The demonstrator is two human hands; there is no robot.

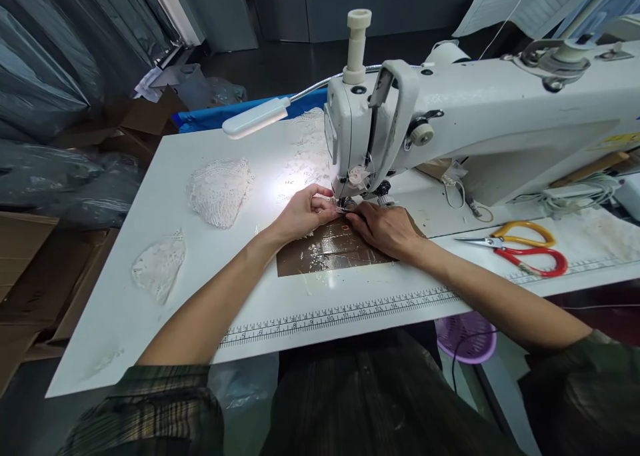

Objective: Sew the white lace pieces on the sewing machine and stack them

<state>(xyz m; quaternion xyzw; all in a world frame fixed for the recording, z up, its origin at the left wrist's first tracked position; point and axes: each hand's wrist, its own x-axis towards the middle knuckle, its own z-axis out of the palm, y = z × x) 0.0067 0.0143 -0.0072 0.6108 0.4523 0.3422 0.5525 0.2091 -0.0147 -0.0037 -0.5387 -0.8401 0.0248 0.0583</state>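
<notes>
Pinching a small lace piece [344,209] at the sewing machine [450,123] needle.
Left hand [303,215] and right hand [383,228] fingertips grasp it, resting on the brown patch [325,253]; scissors [525,249] lie right.

Sewing workshop, industrial sewing machine [480,123], ruled worktable [165,269], lace pieces [220,191]

Scissors [520,249] right of machine — lace pieces [221,191] left.

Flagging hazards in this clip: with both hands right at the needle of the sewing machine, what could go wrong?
Left hand and right hand pinch a small lace piece right under the presser foot; a fingertip could slip under the needle. The open scissors lie near the right forearm and might be bumped.
</notes>
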